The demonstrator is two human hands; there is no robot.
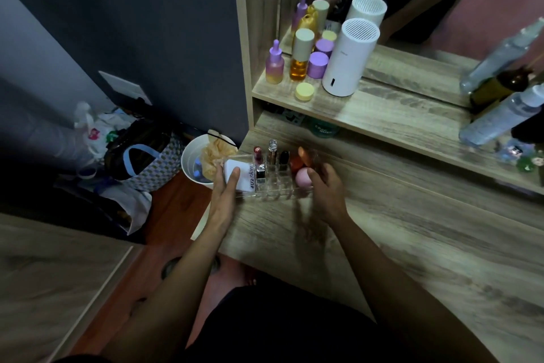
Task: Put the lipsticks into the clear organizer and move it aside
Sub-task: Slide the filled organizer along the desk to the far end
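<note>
The clear organizer (pixel 272 186) stands at the left end of the wooden vanity top (pixel 382 230). Three lipsticks stand upright in its slots: a red one (pixel 258 160), a clear-capped one (pixel 272 152) and a black one (pixel 283 160). A white box (pixel 240 175), a pink sponge (pixel 304 177) and an orange sponge (pixel 297 161) also sit in it. My left hand (pixel 226 189) grips the organizer's left end, thumb on the white box. My right hand (pixel 325 186) holds its right end.
The shelf (pixel 368 115) above carries purple and amber bottles (pixel 298 59), a yellow jar (pixel 304 91), a white cylinder device (pixel 348 59) and spray bottles (pixel 500 115). A white bin (pixel 195 162) and bags (pixel 141 156) stand on the floor left of the table edge.
</note>
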